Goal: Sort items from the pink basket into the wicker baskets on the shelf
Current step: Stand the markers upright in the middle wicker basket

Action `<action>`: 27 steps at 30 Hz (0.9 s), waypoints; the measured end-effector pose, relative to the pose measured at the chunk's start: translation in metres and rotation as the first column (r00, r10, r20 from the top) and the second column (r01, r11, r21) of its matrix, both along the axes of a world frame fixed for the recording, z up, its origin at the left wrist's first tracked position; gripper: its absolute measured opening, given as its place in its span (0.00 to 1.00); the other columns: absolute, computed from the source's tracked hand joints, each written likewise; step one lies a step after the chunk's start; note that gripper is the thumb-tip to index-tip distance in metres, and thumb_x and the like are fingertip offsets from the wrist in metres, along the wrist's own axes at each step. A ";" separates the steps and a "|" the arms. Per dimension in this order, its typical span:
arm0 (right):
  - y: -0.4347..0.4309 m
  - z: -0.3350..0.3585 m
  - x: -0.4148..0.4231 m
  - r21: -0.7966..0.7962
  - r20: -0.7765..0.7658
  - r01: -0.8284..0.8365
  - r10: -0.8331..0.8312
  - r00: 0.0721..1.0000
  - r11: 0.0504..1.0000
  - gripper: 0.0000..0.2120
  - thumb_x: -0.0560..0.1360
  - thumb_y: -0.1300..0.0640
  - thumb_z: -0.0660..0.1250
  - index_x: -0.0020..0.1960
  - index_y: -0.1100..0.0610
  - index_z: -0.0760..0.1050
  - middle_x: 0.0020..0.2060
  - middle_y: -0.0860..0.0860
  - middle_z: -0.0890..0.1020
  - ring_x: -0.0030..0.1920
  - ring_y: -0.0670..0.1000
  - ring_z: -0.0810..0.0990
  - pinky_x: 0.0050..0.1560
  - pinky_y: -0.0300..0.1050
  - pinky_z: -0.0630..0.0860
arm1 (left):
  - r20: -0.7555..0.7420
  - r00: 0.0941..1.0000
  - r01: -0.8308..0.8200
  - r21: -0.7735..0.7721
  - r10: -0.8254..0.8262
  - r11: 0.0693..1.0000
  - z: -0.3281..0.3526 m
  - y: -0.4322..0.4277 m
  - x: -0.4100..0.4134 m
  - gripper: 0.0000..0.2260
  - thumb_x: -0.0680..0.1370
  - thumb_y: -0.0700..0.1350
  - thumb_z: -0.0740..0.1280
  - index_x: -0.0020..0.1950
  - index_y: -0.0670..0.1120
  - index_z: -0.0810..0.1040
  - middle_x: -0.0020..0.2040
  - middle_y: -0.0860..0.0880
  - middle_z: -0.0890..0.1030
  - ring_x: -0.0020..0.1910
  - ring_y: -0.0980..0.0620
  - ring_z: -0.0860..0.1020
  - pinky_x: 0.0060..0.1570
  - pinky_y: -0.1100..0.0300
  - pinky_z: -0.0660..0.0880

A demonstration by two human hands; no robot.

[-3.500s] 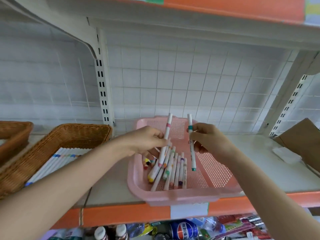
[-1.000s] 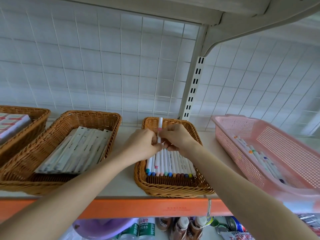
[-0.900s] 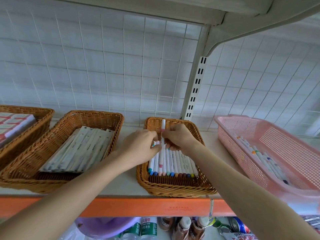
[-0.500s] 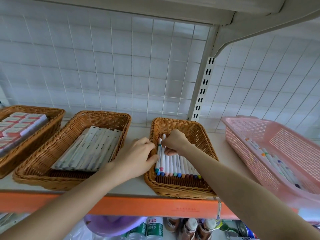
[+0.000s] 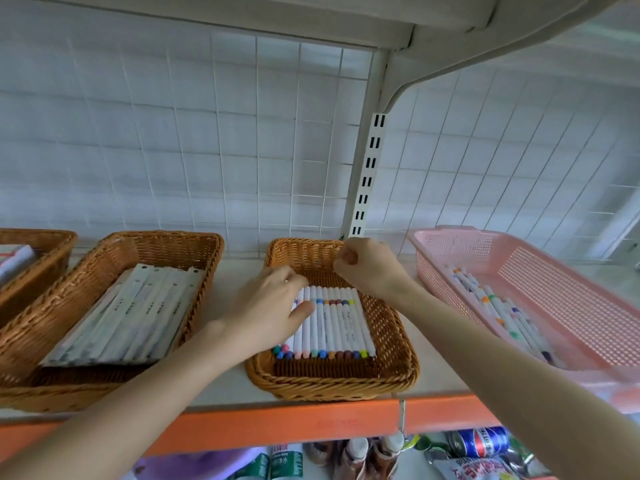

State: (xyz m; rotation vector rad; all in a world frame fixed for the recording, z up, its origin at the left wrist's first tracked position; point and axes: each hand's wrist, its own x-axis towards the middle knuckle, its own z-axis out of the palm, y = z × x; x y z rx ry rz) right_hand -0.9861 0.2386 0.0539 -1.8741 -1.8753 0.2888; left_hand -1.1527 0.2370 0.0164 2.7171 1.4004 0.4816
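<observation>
Markers [image 5: 332, 327] now lie flat in one tidy row inside the middle wicker basket [image 5: 332, 388], with their coloured caps toward the front. Half a second ago the right hand was pinching a marker at the row's left end. That marker has since gone down among the others, so nothing is in the air any more.

The left hand [image 5: 273, 306] rests on the left end of the row. Its fingers are laid out fairly straight and the thumb lies across the barrels, pressing them level and gripping nothing. The right hand [image 5: 367, 268] has let go and risen over the basket's rear right corner, clenched into a loose fist and empty.

Just to the right on the shelf [image 5: 440, 379] stands the pink basket [image 5: 450, 235], with leftover markers [image 5: 491, 306] lying loose along its floor. To the left sit a second wicker basket [image 5: 156, 237] holding white packets [image 5: 138, 306] and a third wicker basket [image 5: 52, 233] at the frame's edge.

This delivery looks finished. With stock left in the pink basket, the sorting is only partly done, and another trip to it seems the likely next move.
</observation>
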 end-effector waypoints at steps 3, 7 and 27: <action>-0.020 0.018 0.046 0.100 0.140 0.037 -0.051 0.989 0.994 0.12 0.76 0.56 0.61 0.58 0.57 0.74 0.49 0.53 0.79 0.47 0.52 0.76 0.42 0.39 0.68 | -0.011 0.998 0.067 0.008 -0.067 0.998 0.008 0.002 0.036 0.22 0.81 0.55 0.55 0.73 0.49 0.65 0.69 0.51 0.67 0.68 0.52 0.65 0.62 0.59 0.65; -0.049 0.029 0.124 0.076 0.294 0.135 -0.152 0.944 0.988 0.17 0.78 0.53 0.59 0.66 0.56 0.70 0.58 0.54 0.75 0.55 0.54 0.75 0.51 0.43 0.70 | -0.024 0.988 0.157 0.052 -0.156 0.986 0.023 -0.001 0.098 0.22 0.81 0.56 0.54 0.71 0.47 0.66 0.68 0.49 0.68 0.67 0.50 0.66 0.62 0.56 0.68; -0.062 -0.019 0.295 -0.753 0.219 0.262 -0.145 0.965 0.604 0.14 0.78 0.53 0.62 0.39 0.62 0.70 0.30 0.52 0.74 0.28 0.47 0.72 0.27 0.35 0.71 | -0.108 0.962 0.234 -0.139 -0.250 0.962 0.012 -0.007 0.297 0.21 0.81 0.54 0.55 0.68 0.43 0.69 0.67 0.45 0.69 0.65 0.46 0.67 0.63 0.49 0.68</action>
